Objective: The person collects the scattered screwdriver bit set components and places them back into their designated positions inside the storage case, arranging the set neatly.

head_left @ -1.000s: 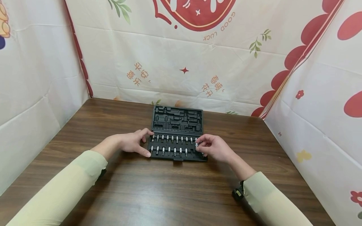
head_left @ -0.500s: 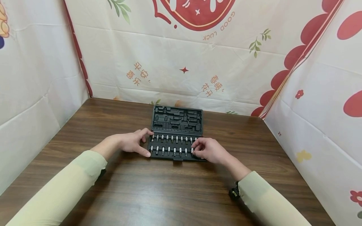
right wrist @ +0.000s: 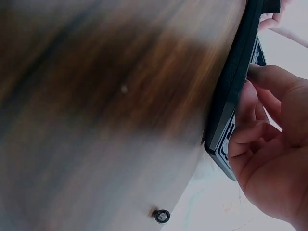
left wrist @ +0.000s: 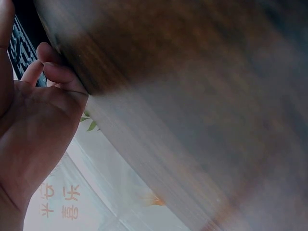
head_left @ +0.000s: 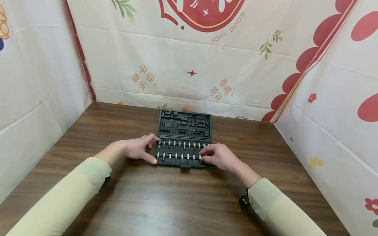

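An open black socket case [head_left: 185,166] lies on the table, with two rows of silver bit sockets in its base. My left hand [head_left: 136,148] spans the base's left side, thumb stretched to the front corner and index finger touching near the hinge. In the left wrist view the left hand's [left wrist: 38,120] other fingers bend loosely beside the case. Over the right end of the front row, my right hand [head_left: 222,156] pinches a bit socket [head_left: 200,157] between thumb and fingers. The right wrist view shows this hand [right wrist: 274,139] at the case edge [right wrist: 231,91], its fingertips partly hidden.
The case lid [head_left: 185,124] stands raised at the back, its moulded slots facing me. Brown wooden table [head_left: 165,200] surrounds the case, with printed cloth [head_left: 177,55] hanging behind and at both sides. A small round black piece [right wrist: 162,216] shows in the right wrist view.
My right hand has moved left and slightly forward, from the right end of the case to the front row, with a bit socket between its fingers. The left hand stays put.
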Available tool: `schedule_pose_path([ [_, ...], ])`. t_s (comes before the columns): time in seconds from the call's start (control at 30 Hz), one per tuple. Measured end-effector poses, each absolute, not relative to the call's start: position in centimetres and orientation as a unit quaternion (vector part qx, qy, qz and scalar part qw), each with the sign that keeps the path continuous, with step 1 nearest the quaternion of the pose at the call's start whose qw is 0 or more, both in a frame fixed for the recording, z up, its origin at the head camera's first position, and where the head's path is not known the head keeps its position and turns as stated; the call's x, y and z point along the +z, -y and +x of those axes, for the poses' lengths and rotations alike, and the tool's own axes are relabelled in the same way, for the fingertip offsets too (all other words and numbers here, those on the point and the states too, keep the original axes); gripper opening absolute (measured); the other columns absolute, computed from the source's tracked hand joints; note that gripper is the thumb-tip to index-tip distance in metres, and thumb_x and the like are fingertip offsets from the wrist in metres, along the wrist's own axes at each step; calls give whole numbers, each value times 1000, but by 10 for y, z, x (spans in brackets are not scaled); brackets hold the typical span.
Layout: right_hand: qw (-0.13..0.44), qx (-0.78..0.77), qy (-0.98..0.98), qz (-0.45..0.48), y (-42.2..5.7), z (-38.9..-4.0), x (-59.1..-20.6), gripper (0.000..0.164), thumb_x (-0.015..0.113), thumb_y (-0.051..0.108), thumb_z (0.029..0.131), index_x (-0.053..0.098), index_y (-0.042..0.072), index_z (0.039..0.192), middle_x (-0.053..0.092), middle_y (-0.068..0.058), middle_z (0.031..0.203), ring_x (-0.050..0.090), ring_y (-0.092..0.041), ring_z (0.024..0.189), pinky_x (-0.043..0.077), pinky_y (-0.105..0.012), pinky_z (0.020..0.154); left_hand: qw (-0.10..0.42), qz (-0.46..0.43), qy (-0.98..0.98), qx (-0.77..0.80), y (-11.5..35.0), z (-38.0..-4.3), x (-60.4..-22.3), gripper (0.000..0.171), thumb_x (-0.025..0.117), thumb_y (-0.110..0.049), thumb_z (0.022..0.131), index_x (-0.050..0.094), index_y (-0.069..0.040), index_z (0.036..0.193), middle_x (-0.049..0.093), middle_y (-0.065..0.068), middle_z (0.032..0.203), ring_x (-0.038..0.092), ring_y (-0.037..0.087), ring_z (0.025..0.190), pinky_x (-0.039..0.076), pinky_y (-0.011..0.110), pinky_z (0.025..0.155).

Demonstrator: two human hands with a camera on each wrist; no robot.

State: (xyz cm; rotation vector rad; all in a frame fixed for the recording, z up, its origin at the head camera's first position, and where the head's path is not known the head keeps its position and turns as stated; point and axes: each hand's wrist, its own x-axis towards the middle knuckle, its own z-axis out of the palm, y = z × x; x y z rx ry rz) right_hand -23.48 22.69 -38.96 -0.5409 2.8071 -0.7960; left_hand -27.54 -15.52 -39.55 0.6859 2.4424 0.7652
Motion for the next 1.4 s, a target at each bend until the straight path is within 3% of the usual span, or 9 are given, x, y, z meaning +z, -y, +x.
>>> schedule_pose_path([
  [0.17, 70, -232, -950, -199, -228, -237, -389, 17, 80, 20, 101, 88, 19, 117, 82, 0, 115, 69, -11, 96, 56, -33, 80, 245, 252, -894, 280, 156, -275, -395, 102, 89, -50, 92, 30, -15, 168, 51, 22, 139, 54, 34, 125, 45, 53, 110],
  [0.63, 67, -173, -956, -229, -220, -240, -382, 16, 78, 20, 103, 88, 21, 116, 84, -2, 119, 76, -24, 115, 61, -45, 96, 246, 247, -895, 279, 159, -275, -392, 101, 88, -51, 92, 30, -16, 167, 51, 23, 141, 54, 35, 123, 44, 54, 110],
  [0.93, 98, -152, -957, -225, -217, -245, -377, 18, 77, 20, 105, 87, 21, 119, 83, -3, 123, 76, -20, 115, 62, -42, 94, 245, 252, -893, 281, 160, -276, -393, 101, 88, -49, 93, 30, -14, 167, 50, 24, 141, 54, 35, 123, 44, 54, 109],
  [1.2, 96, -107, -955, -259, -213, -247, -375, 16, 78, 21, 104, 89, 20, 115, 84, 1, 116, 76, -13, 105, 61, -37, 87, 247, 251, -892, 283, 159, -276, -393, 101, 88, -49, 93, 30, -15, 168, 50, 24, 140, 53, 35, 123, 44, 54, 109],
  [1.4, 113, -144, -958, -219, -218, -248, -375, 16, 80, 24, 103, 89, 22, 115, 84, 2, 115, 74, -8, 94, 60, -35, 80, 252, 249, -892, 281, 156, -277, -393, 102, 88, -51, 93, 29, -16, 168, 50, 23, 142, 53, 35, 127, 43, 54, 111],
])
